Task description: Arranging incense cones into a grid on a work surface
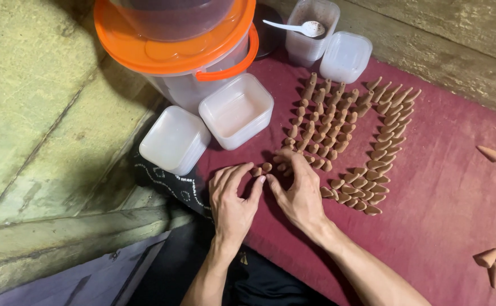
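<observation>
Maroon cloth [446,187] covers the floor in the head view, with rows of small brown clay cones [347,122] laid out on it. Both hands meet at the near end of the rows: the left hand [232,195] pinches one small cone [257,170] at its fingertips, and the right hand [297,190] curls over cones just beside it, fingers bent and narrow. Two square white plastic tubs [236,110] sit beside an orange-lidded bucket [174,45]. Larger cones [494,258] lie well apart at the right edge.
</observation>
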